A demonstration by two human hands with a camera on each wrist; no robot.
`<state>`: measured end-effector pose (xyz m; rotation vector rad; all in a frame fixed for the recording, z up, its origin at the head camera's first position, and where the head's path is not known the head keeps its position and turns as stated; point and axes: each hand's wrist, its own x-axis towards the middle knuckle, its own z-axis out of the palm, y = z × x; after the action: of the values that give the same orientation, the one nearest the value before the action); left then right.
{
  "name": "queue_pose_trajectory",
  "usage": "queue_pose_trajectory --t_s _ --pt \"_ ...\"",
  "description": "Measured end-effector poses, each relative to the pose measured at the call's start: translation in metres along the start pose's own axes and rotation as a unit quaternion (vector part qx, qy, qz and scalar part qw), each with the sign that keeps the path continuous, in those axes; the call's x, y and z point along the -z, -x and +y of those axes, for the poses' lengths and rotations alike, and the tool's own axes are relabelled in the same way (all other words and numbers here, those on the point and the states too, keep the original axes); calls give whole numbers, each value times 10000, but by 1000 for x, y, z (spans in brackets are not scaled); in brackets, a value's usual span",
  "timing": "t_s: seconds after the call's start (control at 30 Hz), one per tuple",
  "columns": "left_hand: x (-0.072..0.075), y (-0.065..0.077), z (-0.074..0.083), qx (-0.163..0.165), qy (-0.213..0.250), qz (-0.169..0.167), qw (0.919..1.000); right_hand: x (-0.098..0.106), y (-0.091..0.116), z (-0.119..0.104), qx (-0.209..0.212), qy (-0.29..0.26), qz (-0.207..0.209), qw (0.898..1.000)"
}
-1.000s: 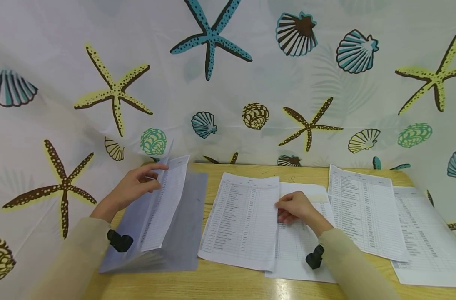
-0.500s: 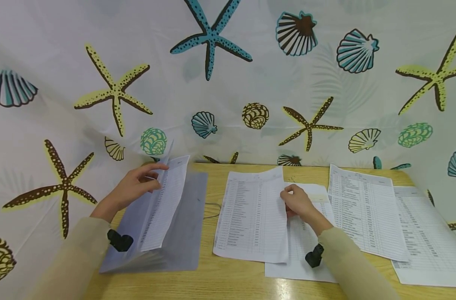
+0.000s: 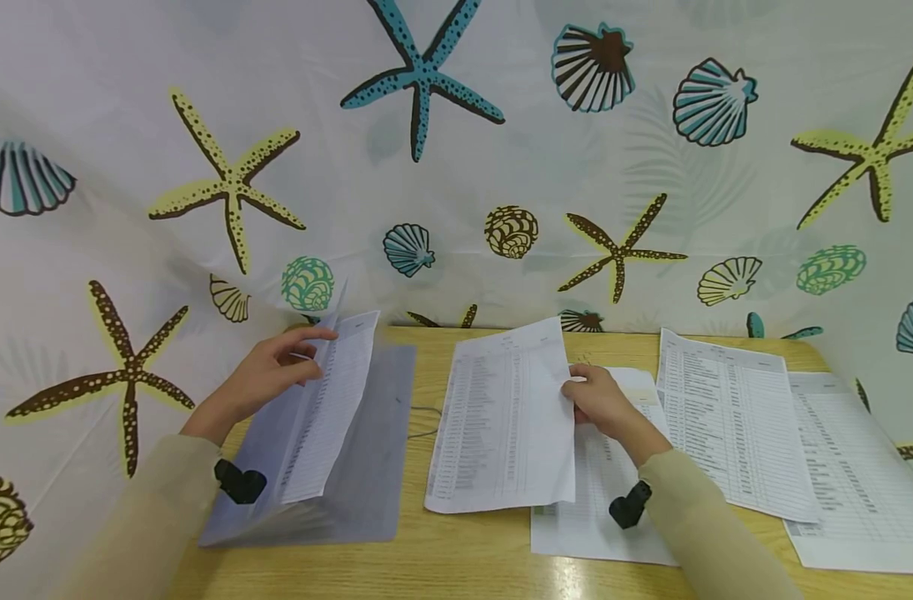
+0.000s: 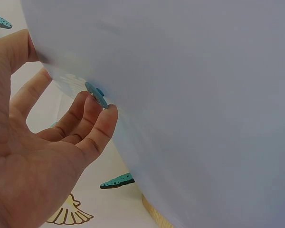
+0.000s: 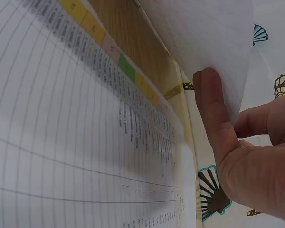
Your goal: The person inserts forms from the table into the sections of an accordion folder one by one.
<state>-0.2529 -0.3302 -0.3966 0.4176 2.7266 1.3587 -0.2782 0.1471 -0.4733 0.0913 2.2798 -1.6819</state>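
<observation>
On the left lies a translucent bluish plastic folder (image 3: 369, 467) with printed sheets (image 3: 336, 400) inside. My left hand (image 3: 279, 367) grips the edge of its raised cover (image 4: 180, 104). A small teal button (image 4: 96, 95) shows at those fingertips in the left wrist view. My right hand (image 3: 600, 400) pinches the right edge of a printed list (image 3: 501, 425), its top lifted and tilted. Beneath that hand lies another printed sheet (image 3: 606, 508), partly covered by the raised list. In the right wrist view, coloured cells (image 5: 127, 69) run along the lower sheet.
Two more printed sheets lie at the right, the nearer one (image 3: 734, 425) overlapping the outer one (image 3: 861, 475). A thin grey cord (image 3: 426, 421) shows on the wooden table (image 3: 426, 567) beside the folder. A curtain (image 3: 501, 167) with starfish and shells hangs behind.
My right hand has raised the printed list; it shifted right and away from the table's front, then its top tilted up. The left hand and folder stayed where they were.
</observation>
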Motion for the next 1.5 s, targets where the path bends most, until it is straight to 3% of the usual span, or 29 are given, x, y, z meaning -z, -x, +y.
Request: queue_pose_trajectory --t_s 0.5,0.9,1.17,1.5 --pt "0 0 -1 -30 -27 -22 10000 -17 -1 -30 285 -828 -351 9955" --pt "-1 1 -1 -108 -109 -6 9999 -43 0 -53 493 -997 -598 9920" --pt "-5 -2 1 -354 37 101 9993 -59 -2 -57 505 -1103 -717 9900" --pt "-8 -4 3 -221 -109 132 9996 -67 -6 -58 562 -998 -714 9908"
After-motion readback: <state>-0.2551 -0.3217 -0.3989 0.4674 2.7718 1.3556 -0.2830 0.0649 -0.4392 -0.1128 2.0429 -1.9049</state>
